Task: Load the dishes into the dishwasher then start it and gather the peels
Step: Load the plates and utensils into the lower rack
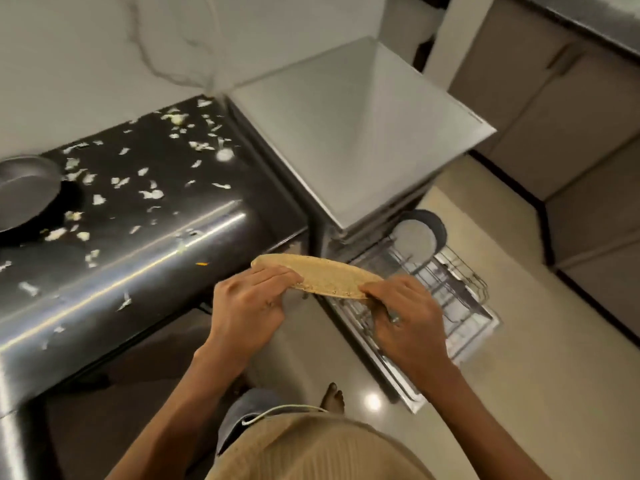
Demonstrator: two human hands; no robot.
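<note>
from the head view, the left hand (247, 299) and the right hand (403, 315) each pinch one end of a flat, tan, speckled oval plate (320, 276), fingers curled over its rim, holding it tilted above the pulled-out wire dishwasher rack (446, 289). a round grey plate (417, 233) stands upright at the rack's far end. pale vegetable peels (152, 194) lie scattered over the glossy black countertop (207, 188), near a round grey metal pan (26, 192) at its left edge.
</note>
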